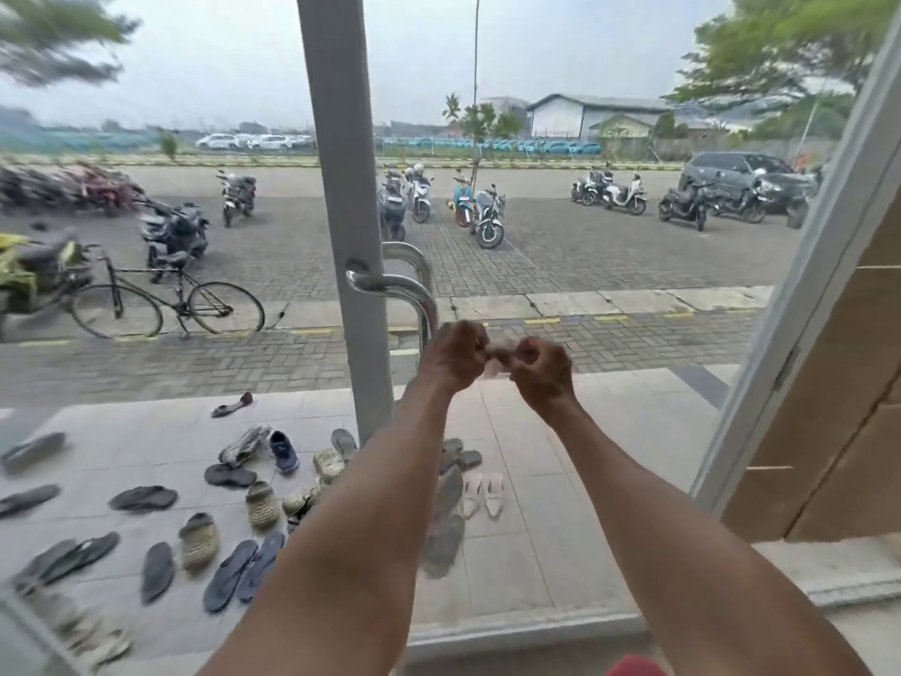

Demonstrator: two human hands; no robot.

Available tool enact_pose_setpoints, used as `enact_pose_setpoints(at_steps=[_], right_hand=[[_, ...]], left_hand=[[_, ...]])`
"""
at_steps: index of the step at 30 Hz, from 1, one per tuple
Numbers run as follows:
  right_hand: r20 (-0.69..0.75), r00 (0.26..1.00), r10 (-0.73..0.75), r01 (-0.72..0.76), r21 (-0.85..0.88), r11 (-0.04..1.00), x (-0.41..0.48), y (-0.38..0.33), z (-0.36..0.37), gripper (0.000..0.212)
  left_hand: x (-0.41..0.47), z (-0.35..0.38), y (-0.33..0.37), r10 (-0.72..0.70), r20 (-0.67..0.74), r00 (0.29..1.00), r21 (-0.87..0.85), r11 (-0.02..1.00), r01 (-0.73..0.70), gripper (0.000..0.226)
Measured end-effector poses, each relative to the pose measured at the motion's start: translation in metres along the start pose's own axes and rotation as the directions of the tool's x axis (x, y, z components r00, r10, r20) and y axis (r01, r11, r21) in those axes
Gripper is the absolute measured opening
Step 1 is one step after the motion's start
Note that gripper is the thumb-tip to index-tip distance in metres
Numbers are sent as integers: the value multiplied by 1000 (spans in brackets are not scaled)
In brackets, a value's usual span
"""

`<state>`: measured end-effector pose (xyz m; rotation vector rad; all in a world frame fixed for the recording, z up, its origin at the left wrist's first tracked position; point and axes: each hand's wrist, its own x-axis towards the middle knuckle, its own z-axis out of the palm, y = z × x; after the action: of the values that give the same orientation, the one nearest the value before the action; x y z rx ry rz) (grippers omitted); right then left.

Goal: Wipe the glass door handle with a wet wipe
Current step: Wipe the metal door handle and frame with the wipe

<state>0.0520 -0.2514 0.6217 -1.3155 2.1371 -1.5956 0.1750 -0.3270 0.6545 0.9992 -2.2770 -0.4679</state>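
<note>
A curved chrome door handle (404, 290) is fixed to the grey upright frame (341, 187) of the glass door, at mid-height. Just below and right of its bend, both hands are raised in front of the glass. My left hand (456, 356) and my right hand (538, 370) have curled fingers and pinch a small pale wet wipe (499, 351) between them. The wipe is blurred and mostly hidden by the fingers. Neither hand touches the handle; its lower part is hidden behind my left hand.
Through the glass, several sandals and shoes (263, 500) lie on the tiled porch. A bicycle (166, 304) and parked motorbikes (487, 217) stand on the paving beyond. The door's white frame (799, 295) and a tan wall (838, 407) close the right side.
</note>
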Motion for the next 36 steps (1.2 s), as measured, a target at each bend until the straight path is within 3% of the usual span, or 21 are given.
enact_pose_setpoints(at_steps=[4, 7, 9, 12, 15, 16, 21, 25, 28, 31, 33, 35, 36], right_hand=[[64, 996, -59, 50, 138, 989, 20, -44, 15, 34], [158, 981, -117, 96, 136, 986, 27, -79, 26, 21], [223, 962, -157, 126, 146, 981, 26, -99, 35, 24], [257, 956, -143, 85, 222, 971, 24, -120, 43, 36], [314, 944, -105, -33, 403, 915, 24, -140, 44, 12], [319, 942, -104, -53, 446, 894, 26, -145, 44, 9], [243, 960, -136, 15, 443, 896, 39, -161, 53, 39], [204, 966, -159, 67, 397, 915, 45, -169, 64, 43], [184, 972, -148, 57, 423, 904, 51, -175, 70, 38], [259, 963, -78, -73, 526, 848, 52, -183, 74, 22], [332, 940, -75, -128, 549, 826, 54, -185, 77, 44], [313, 941, -128, -32, 459, 888, 57, -183, 79, 68], [277, 948, -155, 27, 416, 909, 58, -182, 80, 68]], left_hand=[[8, -54, -16, 4, -74, 997, 3, 1000, -3, 9], [1, -89, -22, -8, -75, 997, 16, 1000, 10, 10], [0, -109, -31, -49, -134, 990, 9, 999, 51, 12], [-2, -132, -36, -87, -186, 979, 4, 996, 89, 11], [-1, -154, -38, -151, -183, 971, -112, 985, 132, 11], [1, -160, -40, -168, -186, 968, -155, 978, 140, 13], [4, -180, -51, -230, -191, 954, -333, 930, 158, 15], [11, -183, -60, -260, -166, 951, -395, 901, 177, 14], [21, -181, -68, -280, -173, 944, -417, 889, 187, 9], [29, -179, -75, -292, -173, 941, -448, 874, 189, 10], [34, -179, -80, -301, -164, 939, -482, 855, 190, 12], [40, -178, -83, -294, -157, 943, -505, 845, 180, 17], [42, -178, -85, -291, -160, 943, -507, 844, 174, 19]])
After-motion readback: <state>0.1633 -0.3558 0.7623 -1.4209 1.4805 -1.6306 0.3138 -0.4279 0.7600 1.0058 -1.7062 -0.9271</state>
